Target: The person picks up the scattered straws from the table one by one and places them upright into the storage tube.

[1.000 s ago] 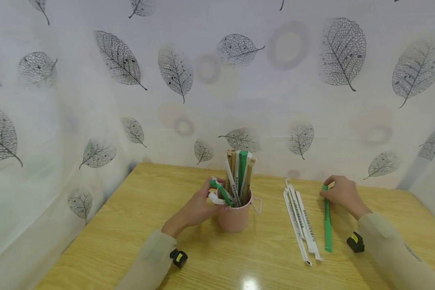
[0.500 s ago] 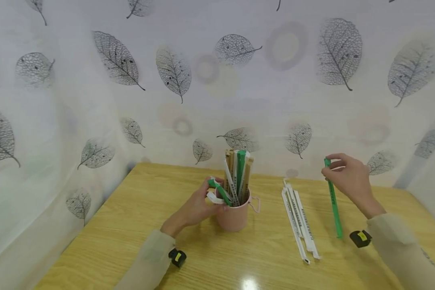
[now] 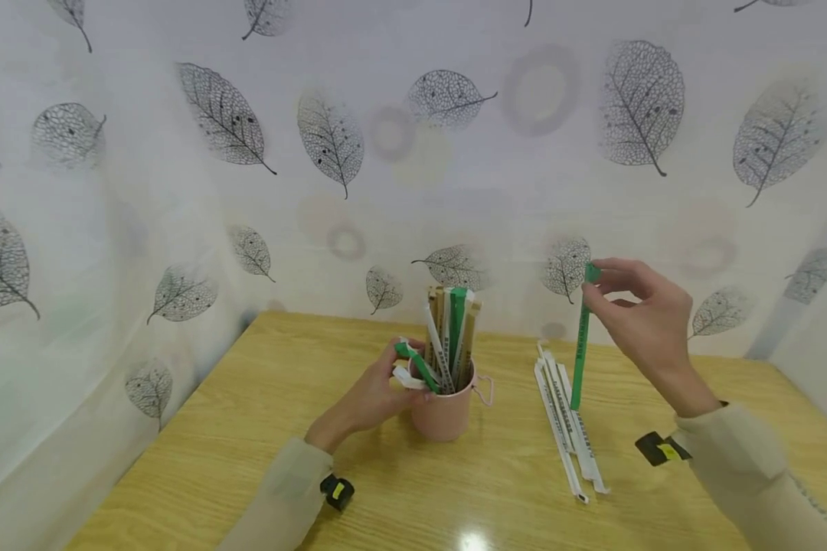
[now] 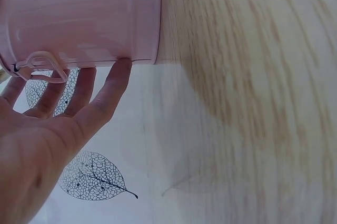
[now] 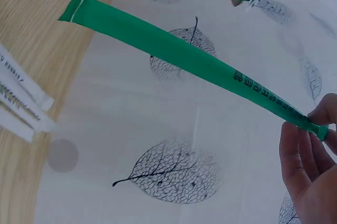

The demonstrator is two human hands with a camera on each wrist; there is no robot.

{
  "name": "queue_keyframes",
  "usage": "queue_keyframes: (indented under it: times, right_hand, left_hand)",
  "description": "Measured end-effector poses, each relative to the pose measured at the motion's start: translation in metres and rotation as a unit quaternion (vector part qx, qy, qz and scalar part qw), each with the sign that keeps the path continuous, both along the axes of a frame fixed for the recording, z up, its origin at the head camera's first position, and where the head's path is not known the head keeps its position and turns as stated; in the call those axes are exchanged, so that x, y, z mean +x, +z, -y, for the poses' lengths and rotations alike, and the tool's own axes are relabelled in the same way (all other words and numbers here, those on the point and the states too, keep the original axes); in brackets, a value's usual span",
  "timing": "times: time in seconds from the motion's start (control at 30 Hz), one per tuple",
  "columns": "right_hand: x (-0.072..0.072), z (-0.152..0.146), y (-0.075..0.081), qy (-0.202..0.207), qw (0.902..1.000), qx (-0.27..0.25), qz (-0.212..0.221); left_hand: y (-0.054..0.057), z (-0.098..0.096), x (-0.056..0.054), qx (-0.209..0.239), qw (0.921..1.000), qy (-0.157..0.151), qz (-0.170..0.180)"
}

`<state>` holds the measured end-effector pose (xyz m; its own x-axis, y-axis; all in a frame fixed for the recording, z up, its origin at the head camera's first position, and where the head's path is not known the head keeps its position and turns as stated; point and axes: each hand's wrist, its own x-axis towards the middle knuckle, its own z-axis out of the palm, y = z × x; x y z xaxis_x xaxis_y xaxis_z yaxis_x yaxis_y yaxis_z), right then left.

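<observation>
My right hand (image 3: 644, 317) pinches the top end of a green paper-wrapped straw (image 5: 174, 50) between thumb and fingers. The straw hangs nearly upright, its lower end overlapping the white wrapped straws (image 3: 565, 428) in the head view. With my left hand (image 3: 372, 394) I hold the near-left side of a small pink pail (image 3: 441, 417), thumb in front and fingers beyond it. In the left wrist view those fingers lie along the pail's wall near a wire handle (image 4: 45, 66). Brown, white and green wrapped straws (image 3: 452, 337) stand in the pail; a green one (image 3: 416, 366) leans left over the rim.
The wooden table (image 3: 248, 451) carries the pail and the white straws, which lie side by side right of it. A leaf-patterned curtain (image 3: 413, 191) hangs behind the table and along its left side.
My right hand has lifted the green straw off the table, raised it upright and carried it left towards the white straws. My left hand and the pail stay put.
</observation>
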<state>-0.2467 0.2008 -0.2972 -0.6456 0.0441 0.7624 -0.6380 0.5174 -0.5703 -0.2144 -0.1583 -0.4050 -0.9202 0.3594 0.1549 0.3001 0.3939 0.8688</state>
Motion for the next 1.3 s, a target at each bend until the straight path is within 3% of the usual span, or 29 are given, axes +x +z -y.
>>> queue_keyframes:
  times: [0.2, 0.47, 0.6, 0.73, 1.0, 1.3]
  right_hand:
    - [0.009, 0.026, 0.011, 0.089, 0.9924, -0.054, -0.066]
    - [0.015, 0.065, 0.022, 0.199, 0.9638, -0.125, -0.126]
    - [0.018, 0.081, 0.023, 0.241, 0.945, -0.162, -0.149]
    - [0.019, 0.092, 0.02, 0.265, 0.9344, -0.176, -0.161]
    - [0.015, 0.1, 0.001, 0.26, 0.9467, -0.116, -0.152]
    - [0.012, 0.103, -0.024, 0.268, 0.9537, -0.061, -0.122]
  left_hand:
    - [0.0, 0.0, 0.0, -0.002, 1.0, -0.002, 0.001]
    - [0.0, 0.001, 0.001, -0.008, 0.9999, -0.004, -0.009]
    - [-0.001, 0.001, 0.0, -0.004, 0.9999, -0.007, -0.01]
    - [-0.002, 0.0, -0.001, -0.003, 0.9999, -0.008, -0.012]
    - [-0.002, 0.0, 0.0, -0.004, 0.9998, -0.01, -0.019]
    - [-0.003, 0.001, -0.001, -0.005, 0.9998, -0.009, -0.019]
